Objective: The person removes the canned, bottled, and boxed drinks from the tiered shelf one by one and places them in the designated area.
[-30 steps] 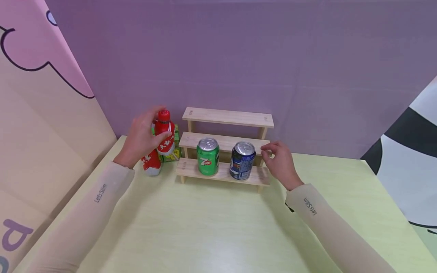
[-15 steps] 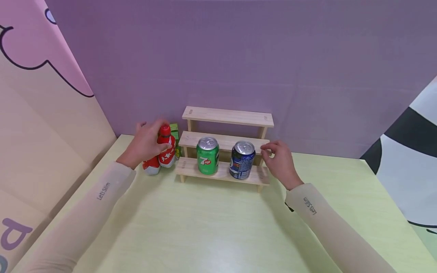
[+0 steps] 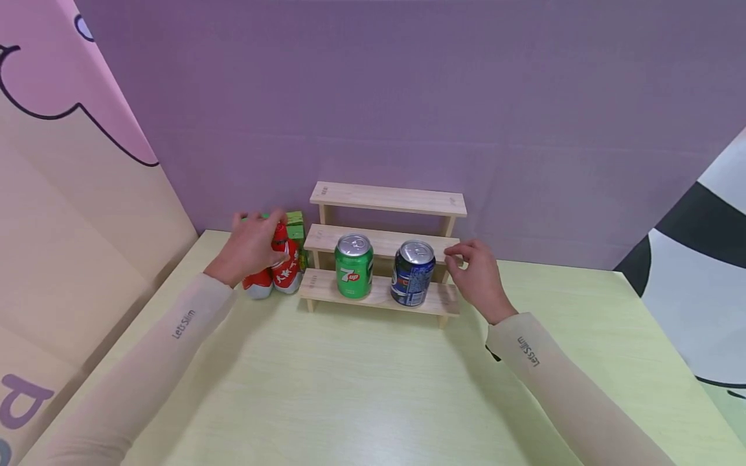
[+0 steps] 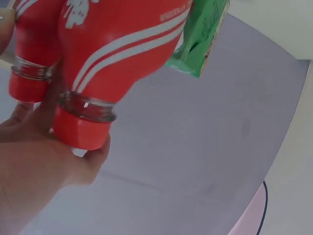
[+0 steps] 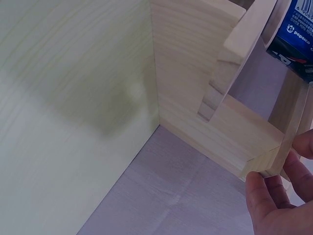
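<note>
My left hand grips a red plastic bottle from above, near its cap, left of the wooden shelf rack. Beside it stands a second red bottle, partly hidden by that hand. In the left wrist view this nearer bottle fills the front, with the held bottle behind it. At the other side, my right hand pinches the right end of the rack's middle board between thumb and fingers. On the lowest board stand a green 7up can and a blue Pepsi can.
Behind the red bottles is a green carton, mostly hidden. The top board of the rack is close to the purple backdrop. Pale wood-look tabletop runs in front, and a printed curtain borders the left side.
My left hand has lowered the red bottle to the table beside the other red bottle, in front of the green carton. My right hand has stayed at the middle board.
</note>
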A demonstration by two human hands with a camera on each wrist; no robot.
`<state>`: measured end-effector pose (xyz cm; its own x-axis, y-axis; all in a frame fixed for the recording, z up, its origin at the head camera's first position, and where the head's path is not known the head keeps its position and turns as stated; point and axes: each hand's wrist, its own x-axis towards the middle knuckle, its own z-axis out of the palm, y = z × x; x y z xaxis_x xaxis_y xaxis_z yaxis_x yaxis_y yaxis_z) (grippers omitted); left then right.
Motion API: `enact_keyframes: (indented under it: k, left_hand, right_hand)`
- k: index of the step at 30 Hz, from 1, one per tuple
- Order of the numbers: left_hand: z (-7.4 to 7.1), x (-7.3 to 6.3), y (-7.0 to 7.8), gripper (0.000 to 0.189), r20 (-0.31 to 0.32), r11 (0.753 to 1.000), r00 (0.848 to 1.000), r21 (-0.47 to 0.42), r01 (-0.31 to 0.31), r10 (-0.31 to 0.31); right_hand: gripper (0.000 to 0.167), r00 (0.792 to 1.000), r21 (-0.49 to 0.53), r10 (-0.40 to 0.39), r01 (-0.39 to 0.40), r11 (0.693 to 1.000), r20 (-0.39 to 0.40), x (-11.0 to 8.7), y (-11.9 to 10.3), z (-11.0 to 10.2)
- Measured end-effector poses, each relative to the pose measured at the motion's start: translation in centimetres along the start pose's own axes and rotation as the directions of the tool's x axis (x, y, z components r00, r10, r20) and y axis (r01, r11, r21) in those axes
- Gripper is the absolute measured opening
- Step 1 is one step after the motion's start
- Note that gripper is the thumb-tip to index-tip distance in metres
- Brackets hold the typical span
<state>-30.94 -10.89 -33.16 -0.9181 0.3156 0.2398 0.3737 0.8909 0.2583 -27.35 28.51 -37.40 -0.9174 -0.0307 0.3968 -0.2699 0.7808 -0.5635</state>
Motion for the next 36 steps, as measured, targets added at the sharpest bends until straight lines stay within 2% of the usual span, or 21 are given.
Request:
enact_keyframes:
  k: [2,4,6,8,11,12,15,19,25,31,36]
  left_hand:
    - [0.1,-0.1,0.2,0.064,-0.023,0.999,0.999,0.011,-0.030,0.030]
    - [0.1,-0.2,0.8,0.063,-0.073,0.997,0.994,0.000,-0.081,0.080]
    - [0.0,-0.4,1.9,0.060,-0.121,0.983,0.980,-0.071,-0.167,0.158]
    - [0.2,-0.7,3.0,0.057,-0.156,0.949,0.956,-0.163,-0.271,0.247]
    - [1.2,-1.0,4.7,0.056,-0.142,0.868,0.929,-0.330,-0.371,0.343]
    - [1.7,-1.0,5.1,0.057,-0.134,0.849,0.923,-0.362,-0.385,0.362]
    - [3.1,-0.8,6.1,0.058,-0.116,0.831,0.924,-0.407,-0.379,0.365]
    - [4.3,-0.6,6.7,0.055,-0.144,0.834,0.926,-0.404,-0.376,0.348]
    - [4.9,-0.9,6.9,0.054,-0.182,0.857,0.935,-0.376,-0.352,0.304]
    - [4.3,-2.2,6.3,0.052,-0.214,0.879,0.948,-0.368,-0.301,0.235]
    - [3.1,-3.6,5.4,0.052,-0.236,0.884,0.948,-0.365,-0.292,0.215]
  right_hand:
    - [0.018,1.000,-0.001,0.006,-0.006,1.000,0.002,0.0,0.0,0.0]
    - [0.018,1.000,-0.004,0.009,-0.009,1.000,0.003,0.0,0.1,0.0]
    - [0.018,1.000,-0.007,0.010,-0.010,1.000,0.003,0.0,0.1,-0.1]
    - [0.018,1.000,-0.006,0.008,-0.008,1.000,0.002,0.0,0.1,-0.2]
    - [0.018,1.000,0.002,0.004,-0.004,1.000,0.003,0.0,0.2,-0.1]
    - [0.018,1.000,0.006,0.004,-0.004,1.000,0.003,0.0,0.2,0.0]
    - [0.018,1.000,0.015,0.013,-0.013,1.000,0.007,0.0,0.1,0.2]
    - [0.018,1.000,0.013,0.026,-0.026,1.000,0.014,-0.1,-0.2,0.3]
    - [0.018,1.000,0.009,0.009,-0.009,1.000,0.010,0.0,-0.5,0.4]
    - [0.019,1.000,0.011,0.013,-0.013,1.000,0.025,0.0,-0.7,0.4]
    - [0.019,0.999,0.015,0.027,-0.027,1.000,0.026,-0.1,-0.5,0.3]
